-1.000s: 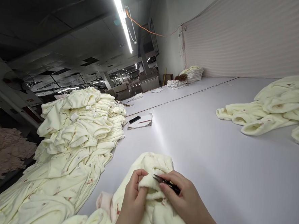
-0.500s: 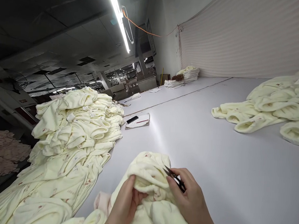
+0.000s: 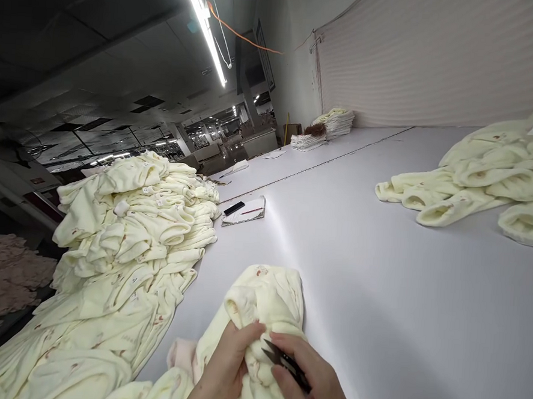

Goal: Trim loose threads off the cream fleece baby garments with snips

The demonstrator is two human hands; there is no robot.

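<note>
A pale yellow fleece garment (image 3: 272,290) with small printed motifs lies bunched on the table in front of me. My left hand (image 3: 232,360) grips a fold of it between thumb and fingers. Black thread snips (image 3: 289,364) sit in my right hand (image 3: 312,377), their pointed blades against the cloth close to my left thumb. The lower part of the garment runs out of view at the bottom edge. A pink patch of cloth (image 3: 181,355) shows beside it on the left.
A tall heap of similar yellow garments (image 3: 133,239) stands on the left. More garments (image 3: 489,177) lie at the right. On the white table (image 3: 357,259) are a pad (image 3: 257,210) with a phone (image 3: 234,208), and stacked pieces (image 3: 337,124) at the far end.
My right hand has moved left and down with the snips, closer to my left hand. The garment's fold has been turned, and an opening of it now faces up on the left.
</note>
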